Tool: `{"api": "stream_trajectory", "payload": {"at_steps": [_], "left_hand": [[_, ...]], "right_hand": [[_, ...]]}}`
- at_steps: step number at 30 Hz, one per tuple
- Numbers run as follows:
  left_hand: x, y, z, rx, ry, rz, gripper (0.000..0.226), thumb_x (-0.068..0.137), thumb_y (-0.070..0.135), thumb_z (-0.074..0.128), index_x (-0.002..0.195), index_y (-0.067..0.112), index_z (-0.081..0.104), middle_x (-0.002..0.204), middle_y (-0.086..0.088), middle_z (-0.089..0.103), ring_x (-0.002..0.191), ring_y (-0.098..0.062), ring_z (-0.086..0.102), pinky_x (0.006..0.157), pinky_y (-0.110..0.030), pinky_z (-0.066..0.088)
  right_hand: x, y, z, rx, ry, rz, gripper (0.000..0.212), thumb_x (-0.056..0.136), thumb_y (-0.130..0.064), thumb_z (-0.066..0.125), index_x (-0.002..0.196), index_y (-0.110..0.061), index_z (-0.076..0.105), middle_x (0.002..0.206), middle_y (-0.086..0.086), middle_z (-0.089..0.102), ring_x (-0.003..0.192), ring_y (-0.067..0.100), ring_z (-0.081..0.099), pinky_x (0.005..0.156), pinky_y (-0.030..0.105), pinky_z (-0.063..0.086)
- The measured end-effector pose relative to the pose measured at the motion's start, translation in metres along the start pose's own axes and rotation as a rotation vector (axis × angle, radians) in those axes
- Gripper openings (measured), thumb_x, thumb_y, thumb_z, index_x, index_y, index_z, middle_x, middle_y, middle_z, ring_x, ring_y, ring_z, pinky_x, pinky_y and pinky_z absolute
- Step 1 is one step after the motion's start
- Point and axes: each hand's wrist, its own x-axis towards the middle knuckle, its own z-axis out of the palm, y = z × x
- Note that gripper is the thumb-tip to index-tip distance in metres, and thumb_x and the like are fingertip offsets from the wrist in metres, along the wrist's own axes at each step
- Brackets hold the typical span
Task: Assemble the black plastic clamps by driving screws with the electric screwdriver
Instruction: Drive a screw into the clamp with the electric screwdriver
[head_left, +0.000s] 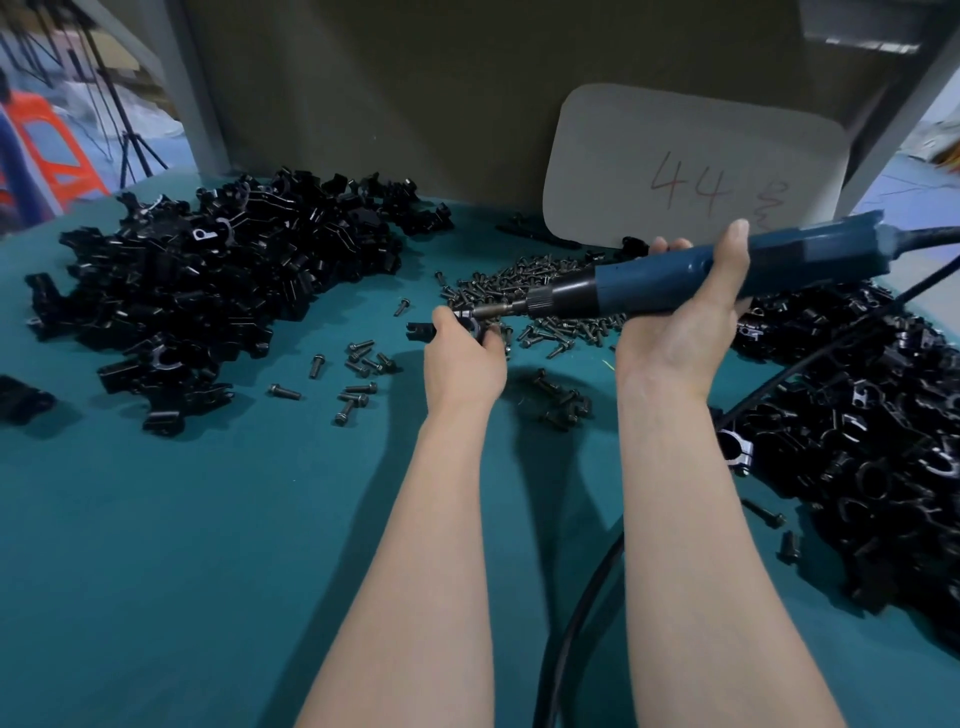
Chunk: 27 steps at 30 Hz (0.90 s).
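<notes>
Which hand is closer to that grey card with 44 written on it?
The right hand: gripping the blue screwdriver, its fingertips show against the lower edge of the card. The left hand sits lower and further left, holding a black clamp.

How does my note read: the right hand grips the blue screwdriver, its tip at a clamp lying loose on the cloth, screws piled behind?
One error: the clamp is not lying loose; the left hand grips it. The head view shows this. The right hand does grip the blue screwdriver, tip at that clamp, screws piled behind.
</notes>
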Motion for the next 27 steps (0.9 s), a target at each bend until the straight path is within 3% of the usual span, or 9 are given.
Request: {"api": "stream_trajectory", "payload": {"at_steps": [7,11,19,22,25,27], "left_hand": [[0.006,0.004,-0.009,0.024,-0.077,-0.091,0.019,0.094,0.026,0.052,0.102,0.014,0.041,0.075,0.001,0.045,0.056,-0.015,0.043,0.049,-0.027,0.035],[0.003,0.005,-0.007,0.013,-0.029,-0.069,0.019,0.091,0.027,0.055,0.084,0.02,0.038,0.073,0.004,0.044,0.055,-0.013,0.041,0.047,-0.026,0.03],[0.004,-0.001,-0.011,0.254,-0.016,-0.036,0.017,0.093,0.029,0.055,0.098,0.018,0.043,0.074,0.004,0.047,0.06,-0.015,0.045,0.048,-0.028,0.029],[0.006,0.002,-0.013,-0.125,0.074,-0.072,0.017,0.094,0.03,0.055,0.099,0.018,0.045,0.079,0.004,0.051,0.062,-0.012,0.046,0.054,-0.027,0.036],[0.01,0.006,-0.019,-0.752,0.085,-0.282,0.019,0.098,0.034,0.052,0.097,0.017,0.043,0.082,-0.002,0.052,0.062,-0.012,0.05,0.057,-0.025,0.045],[0.012,0.006,-0.02,-0.98,0.052,-0.383,0.019,0.1,0.033,0.049,0.092,0.017,0.042,0.085,-0.004,0.055,0.062,-0.01,0.054,0.054,-0.022,0.046]], "right_hand": [[0.007,-0.002,-0.007,0.039,0.043,0.038,0.052,0.092,-0.031,0.062,0.136,-0.013,0.041,0.095,0.008,0.059,0.088,0.021,0.064,0.09,0.034,0.054],[0.01,-0.004,-0.01,0.074,0.11,0.047,0.046,0.091,-0.032,0.065,0.127,-0.011,0.047,0.096,0.007,0.056,0.08,0.018,0.063,0.077,0.027,0.055],[0.013,-0.012,-0.007,-0.029,0.01,-0.04,0.039,0.093,-0.031,0.061,0.124,-0.013,0.044,0.084,0.005,0.058,0.075,0.016,0.064,0.077,0.028,0.054],[0.014,-0.014,-0.006,0.022,0.079,-0.049,0.036,0.093,-0.032,0.061,0.119,-0.011,0.047,0.083,0.004,0.057,0.069,0.014,0.064,0.069,0.024,0.054],[0.013,-0.015,-0.008,0.05,0.142,-0.025,0.022,0.092,-0.026,0.064,0.102,-0.011,0.052,0.087,0.004,0.056,0.063,0.011,0.064,0.061,0.02,0.053],[0.012,-0.015,-0.008,0.023,0.147,-0.006,0.018,0.091,-0.021,0.065,0.098,-0.012,0.051,0.092,0.005,0.057,0.071,0.014,0.065,0.061,0.02,0.053]]}}
